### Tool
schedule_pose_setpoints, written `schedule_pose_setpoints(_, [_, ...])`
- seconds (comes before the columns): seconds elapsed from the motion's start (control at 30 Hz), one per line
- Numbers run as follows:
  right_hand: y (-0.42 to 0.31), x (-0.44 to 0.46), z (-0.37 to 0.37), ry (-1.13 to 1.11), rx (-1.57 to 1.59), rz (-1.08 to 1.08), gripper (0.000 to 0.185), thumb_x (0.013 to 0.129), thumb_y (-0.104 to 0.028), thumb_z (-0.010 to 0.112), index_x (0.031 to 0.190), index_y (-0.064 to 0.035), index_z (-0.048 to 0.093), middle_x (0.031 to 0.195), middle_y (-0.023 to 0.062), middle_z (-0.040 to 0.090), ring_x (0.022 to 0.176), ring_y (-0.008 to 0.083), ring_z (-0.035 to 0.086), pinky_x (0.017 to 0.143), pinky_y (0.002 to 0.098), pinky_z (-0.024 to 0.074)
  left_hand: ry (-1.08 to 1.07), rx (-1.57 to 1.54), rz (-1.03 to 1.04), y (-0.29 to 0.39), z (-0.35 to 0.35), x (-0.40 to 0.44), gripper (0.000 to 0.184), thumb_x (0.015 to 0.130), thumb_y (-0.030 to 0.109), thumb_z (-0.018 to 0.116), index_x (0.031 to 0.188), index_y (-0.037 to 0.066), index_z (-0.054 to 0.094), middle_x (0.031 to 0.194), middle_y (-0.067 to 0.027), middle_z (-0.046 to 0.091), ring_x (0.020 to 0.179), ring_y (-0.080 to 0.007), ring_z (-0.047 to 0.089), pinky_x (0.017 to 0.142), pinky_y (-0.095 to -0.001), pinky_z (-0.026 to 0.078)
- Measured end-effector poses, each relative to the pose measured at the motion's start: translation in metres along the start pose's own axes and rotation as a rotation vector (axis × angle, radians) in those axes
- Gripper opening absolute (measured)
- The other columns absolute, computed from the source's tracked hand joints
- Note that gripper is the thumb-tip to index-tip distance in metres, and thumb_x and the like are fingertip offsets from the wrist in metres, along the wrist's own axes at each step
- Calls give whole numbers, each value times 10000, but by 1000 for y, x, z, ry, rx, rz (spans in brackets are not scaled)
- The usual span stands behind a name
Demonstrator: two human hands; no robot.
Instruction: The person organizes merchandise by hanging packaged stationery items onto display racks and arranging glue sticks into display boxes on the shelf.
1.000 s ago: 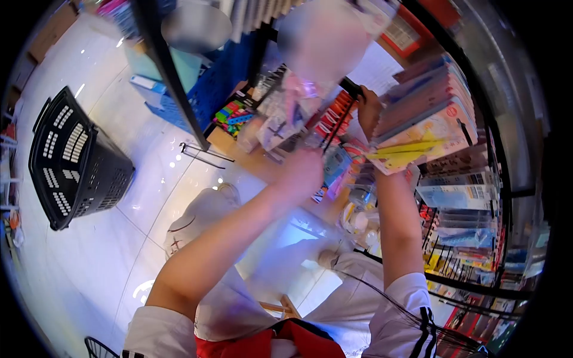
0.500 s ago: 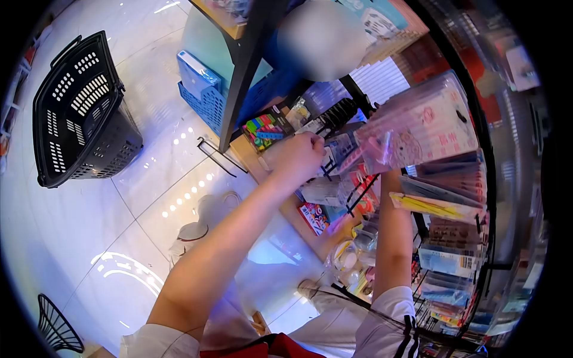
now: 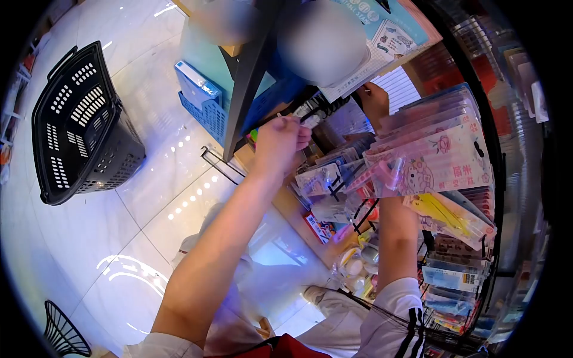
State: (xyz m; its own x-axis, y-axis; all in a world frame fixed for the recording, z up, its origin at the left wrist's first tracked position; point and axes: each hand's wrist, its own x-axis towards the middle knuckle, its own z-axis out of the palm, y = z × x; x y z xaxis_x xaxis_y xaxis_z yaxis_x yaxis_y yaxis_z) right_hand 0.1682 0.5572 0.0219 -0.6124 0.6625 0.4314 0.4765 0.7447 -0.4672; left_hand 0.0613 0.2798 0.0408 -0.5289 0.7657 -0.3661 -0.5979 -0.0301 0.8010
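Observation:
My left hand [image 3: 279, 143] is closed, its fingers curled beside a small clear-and-silver packet [image 3: 310, 116] at the shelf. What lies inside its grip is hidden. My right hand [image 3: 375, 106] shows behind the hanging packs, fingers bent inward; anything they hold cannot be made out. Pink-and-white clear packs [image 3: 439, 155] hang over my right forearm, and a pack with yellow contents [image 3: 441, 213] lies against it. Several clear packs [image 3: 322, 182] hang on black hooks between my arms.
A black shopping basket [image 3: 77, 128] stands on the tiled floor at left. A dark shelf post [image 3: 253, 77] rises by my left hand. One black wire hook [image 3: 221, 164] juts over the floor. A blue perforated bin [image 3: 203, 110] is beyond the post.
My left hand has drawn slightly left and toward me. My right hand, hidden before, now shows beyond the hanging packs. The pack with yellow contents has tilted. The view has shifted slightly.

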Motion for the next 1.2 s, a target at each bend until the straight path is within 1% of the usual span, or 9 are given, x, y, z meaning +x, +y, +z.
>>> schedule_pose_setpoints(0.1, [4,2,11,98,-58,-123,263,759,-244,632,951,-64,636,795,140,635,685,252,609,615,323,466,49,-116,-100,-2,1,3,195,908,221,460,870,48,542,835,-70,605,754,-155,585,737,-288,505])
schedule_pose_setpoints(0.23, [-4,-6,7,-60,-142,34,270,790,-265,586,937,-43,627,835,193,608,763,351,584,658,385,471,-14,-121,-102,-3,5,0,194,911,220,450,957,42,515,902,-63,590,820,-158,577,752,-293,497])
schedule_pose_setpoints(0.33, [-13,-13,7,10,-242,-62,261,830,-214,534,1007,-28,581,764,185,611,716,311,601,671,324,471,44,-196,-181,-8,15,-15,244,909,255,442,1014,41,493,969,-62,568,874,-175,562,781,-322,476])
schedule_pose_setpoints(0.4, [-16,-32,-5,-124,-548,193,301,833,-205,531,1076,-29,550,867,169,616,791,278,594,725,324,467,98,-207,-274,-22,22,-23,284,905,292,437,1036,45,485,1029,-60,543,920,-188,543,795,-348,458])
schedule_pose_setpoints(0.53, [18,-85,-42,-49,-305,197,259,817,-183,532,1022,-30,573,855,177,615,786,307,594,711,354,468,2,44,-465,-48,32,-33,318,894,325,433,1079,72,485,1061,-35,506,957,-189,516,780,-359,434])
schedule_pose_setpoints(0.67, [62,-110,-55,14,-85,205,219,802,-162,534,967,-32,595,844,186,615,782,336,594,697,385,468,-356,74,-479,-60,31,-52,306,901,261,436,1125,56,473,1010,-37,541,952,-180,540,805,-322,435])
schedule_pose_setpoints(0.9, [43,-120,-69,215,-64,48,200,747,-92,552,926,-25,613,840,187,614,783,355,591,687,409,466,-332,174,-304,-58,36,-57,246,915,141,430,1100,-7,492,996,-112,593,886,-184,591,789,-269,475])
schedule_pose_setpoints(1.0, [69,-118,-59,158,-221,28,252,744,-80,539,987,-47,600,926,172,609,832,358,582,718,404,469,-330,301,-203,-49,32,-54,248,918,153,429,1081,-16,508,975,-111,600,872,-176,595,774,-270,486])
schedule_pose_setpoints(1.2, [89,-113,-41,-51,-420,144,313,756,-103,526,1063,-67,571,1043,148,582,917,346,555,799,401,448,-429,399,-298,-42,21,-39,286,916,189,429,1113,0,514,968,-115,604,842,-166,608,754,-257,489])
